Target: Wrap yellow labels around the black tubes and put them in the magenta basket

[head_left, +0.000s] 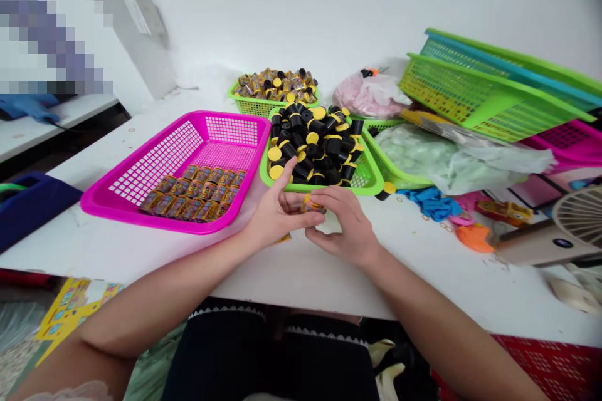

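Observation:
My left hand [275,213] and my right hand [343,225] meet at the front of the white table, both pinching one small cylinder with a printed orange label [313,203]. Just behind them stands a green basket [371,183] heaped with black cylinders with yellow caps [313,144]. To the left a pink basket [155,156] holds rows of labelled cylinders [195,191] laid side by side. A second green basket [256,105] at the back holds more labelled pieces [277,84].
Stacked green, blue and pink baskets [489,94] lie at the right over plastic bags [451,156]. A small fan [564,232], blue scraps [433,203] and orange bits [473,238] sit at the right. A dark blue tray [32,207] stands at the left edge.

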A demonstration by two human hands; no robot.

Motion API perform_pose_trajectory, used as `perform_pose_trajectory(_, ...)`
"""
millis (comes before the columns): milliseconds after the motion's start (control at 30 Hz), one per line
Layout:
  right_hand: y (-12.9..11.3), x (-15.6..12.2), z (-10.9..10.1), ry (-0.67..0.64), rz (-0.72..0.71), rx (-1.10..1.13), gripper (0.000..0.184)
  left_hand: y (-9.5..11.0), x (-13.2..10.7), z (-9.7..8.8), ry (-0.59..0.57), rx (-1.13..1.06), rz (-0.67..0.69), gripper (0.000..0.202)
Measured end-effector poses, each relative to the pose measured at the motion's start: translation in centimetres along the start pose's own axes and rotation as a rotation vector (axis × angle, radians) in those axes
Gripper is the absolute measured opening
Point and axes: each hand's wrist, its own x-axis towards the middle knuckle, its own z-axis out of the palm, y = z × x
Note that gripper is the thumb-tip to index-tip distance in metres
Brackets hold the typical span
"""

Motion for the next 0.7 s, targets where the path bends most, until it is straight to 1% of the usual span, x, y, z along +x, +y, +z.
perform_pose_trajectory(100,-0.1,-0.1,0.0,0.006,-0.013,0.038,0.058,0.4,0.0,-0.3,-0.074,0.008,-0.001,0.123)
perform_pose_trajectory(167,-0.3,0.0,-0.1,0.003,0.003,0.053,0.057,0.6,0.1,-0.5,-0.100,0.051,0.002,0.114)
perform_pose_trajectory(200,-0.4,0.1,-0.2,-0.004,0.008,0.062,0.057,0.8,0.1,-0.5,-0.106,0.085,0.013,0.107)
perform_pose_trajectory(267,-0.1,0.4,-0.8,-0.037,0.007,0.094,0.058,1.4,-0.1,-0.2,-0.095,0.197,0.061,0.084)
perform_pose_trajectory(333,0.8,0.7,-1.6,-0.066,0.038,0.145,0.059,2.5,-0.8,0.3,-0.046,0.410,0.125,0.057)
perform_pose_trajectory(400,2.6,1.2,-2.4,-0.036,0.179,0.132,0.050,4.3,-2.3,0.5,0.047,0.689,0.189,0.041)
perform_pose_trajectory(433,3.7,1.5,-2.8,0.007,0.292,0.071,0.042,5.4,-3.1,0.4,0.096,0.818,0.211,0.035)
perform_pose_trajectory(467,4.9,1.9,-3.0,0.013,0.421,-0.052,0.039,6.6,-3.9,0.1,0.139,0.925,0.224,0.031)
perform_pose_trajectory(500,6.1,2.3,-3.0,-0.037,0.525,-0.198,0.039,7.9,-4.7,-0.4,0.175,1.006,0.228,0.027)
perform_pose_trajectory(533,7.1,2.7,-3.0,-0.144,0.615,-0.323,0.039,9.2,-5.4,-1.2,0.211,1.075,0.221,0.025)
perform_pose_trajectory(567,7.9,3.1,-2.9,-0.282,0.684,-0.410,0.040,10.6,-5.8,-2.2,0.251,1.144,0.203,0.024)
perform_pose_trajectory(633,8.7,3.8,-2.6,-0.514,0.754,-0.482,0.040,13.2,-6.2,-4.7,0.362,1.290,0.132,0.026)
perform_pose_trajectory(700,8.6,4.4,-2.5,-0.649,0.784,-0.448,0.041,15.6,-5.8,-7.6,0.500,1.425,0.013,0.029)
